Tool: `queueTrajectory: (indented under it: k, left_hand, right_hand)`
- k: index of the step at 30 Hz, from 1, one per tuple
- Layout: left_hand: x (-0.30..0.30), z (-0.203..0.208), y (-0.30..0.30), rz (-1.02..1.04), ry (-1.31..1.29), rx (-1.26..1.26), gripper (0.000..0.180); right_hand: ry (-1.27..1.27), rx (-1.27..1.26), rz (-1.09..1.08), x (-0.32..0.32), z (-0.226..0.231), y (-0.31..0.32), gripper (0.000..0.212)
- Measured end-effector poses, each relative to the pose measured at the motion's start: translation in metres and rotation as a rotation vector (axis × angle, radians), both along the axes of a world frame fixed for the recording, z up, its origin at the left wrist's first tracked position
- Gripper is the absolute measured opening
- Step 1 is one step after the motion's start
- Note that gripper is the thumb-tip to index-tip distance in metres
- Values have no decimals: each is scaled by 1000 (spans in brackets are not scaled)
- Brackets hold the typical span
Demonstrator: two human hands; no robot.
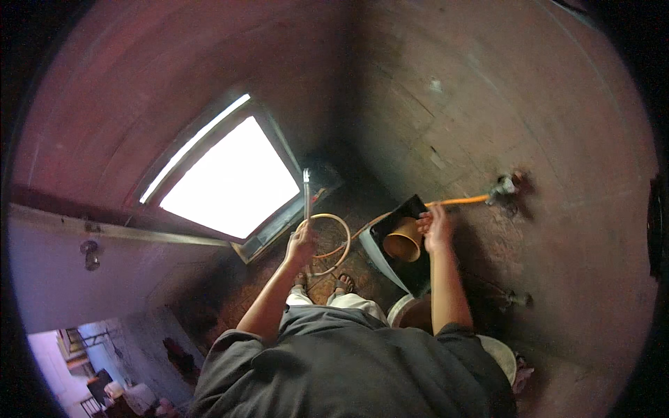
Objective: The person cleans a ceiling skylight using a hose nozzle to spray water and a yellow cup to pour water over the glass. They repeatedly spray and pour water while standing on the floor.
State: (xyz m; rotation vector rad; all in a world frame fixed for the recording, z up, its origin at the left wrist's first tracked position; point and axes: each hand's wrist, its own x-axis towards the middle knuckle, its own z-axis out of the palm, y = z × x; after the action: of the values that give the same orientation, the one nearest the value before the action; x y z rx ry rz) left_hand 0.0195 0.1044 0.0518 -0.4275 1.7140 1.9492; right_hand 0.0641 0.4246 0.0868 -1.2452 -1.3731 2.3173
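Note:
My left hand point(301, 245) is closed round a pale, see-through hose point(307, 202), whose bright end stands upright above the fist. Below the hand, the hose loops down over the floor. My right hand point(437, 230) has its fingers apart, with nothing seen in them. It hovers beside a yellow-brown mug point(403, 241) that lies tilted with its mouth toward me. The mug is in or on a black and grey container point(380, 256). An orange hose point(456, 200) passes just beyond my right fingertips; whether they touch it, I cannot tell.
A tap point(505, 187) on the right wall bears the orange hose, and a second tap point(517, 298) sits lower. Pale buckets point(398, 310) stand by my right side. A bright window or opening point(233, 177) is ahead left. A door with a round knob point(90, 254) is at the left.

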Motion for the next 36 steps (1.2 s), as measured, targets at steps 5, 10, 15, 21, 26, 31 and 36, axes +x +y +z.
queueTrajectory:
  k: [5, 10, 15, 21, 26, 31, 36]
  left_hand:
    - [20, -5, 26, -381, 594, -130, 28]
    - [-29, 77, -37, -1107, 248, -455, 29]
    - [-152, 39, -176, -345, 509, -1317, 70]
    - [-209, 16, -285, -227, 671, -1786, 75]
    - [-206, 47, -274, -182, 675, -1678, 60]
    - [-165, 46, -262, -246, 699, -1677, 51]
    - [-105, 44, -230, -505, 477, -1563, 49]
  right_hand:
    - [14, 102, 637, -29, 16, -169, 27]
    - [37, 41, 561, -33, 25, -209, 20]
    - [49, 93, 515, -24, 32, -207, 14]
    - [-18, 100, 397, -10, 32, -210, 8]
    - [-54, 102, 365, 2, 39, -211, 10]
    - [-27, 67, 353, 12, 37, -198, 11]
    - [-46, 26, 342, 17, 36, -196, 11]
